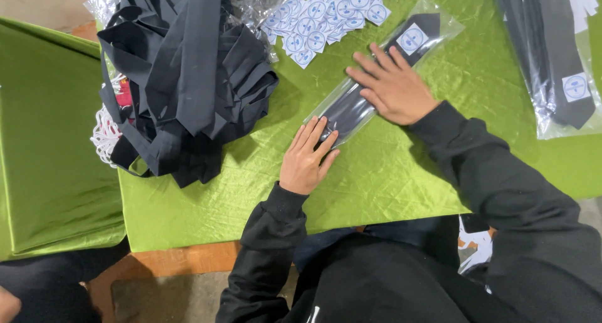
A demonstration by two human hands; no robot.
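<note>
A person in black sleeves presses both hands flat on a dark necktie sealed in a clear plastic sleeve (376, 78), which lies diagonally on a desk covered in crinkled green cloth (389, 172). The left hand (307, 157), fingers straight and together, rests on the sleeve's lower end; the right hand (392, 85), fingers spread wide, lies over its middle. Neither hand grips anything. A round blue-and-white label (412, 38) shows near the sleeve's upper end. A heap of loose black neckties (188, 78) sits to the left, a pile of matching round labels (326, 16) beyond, and more bagged ties (552, 53) at far right.
</note>
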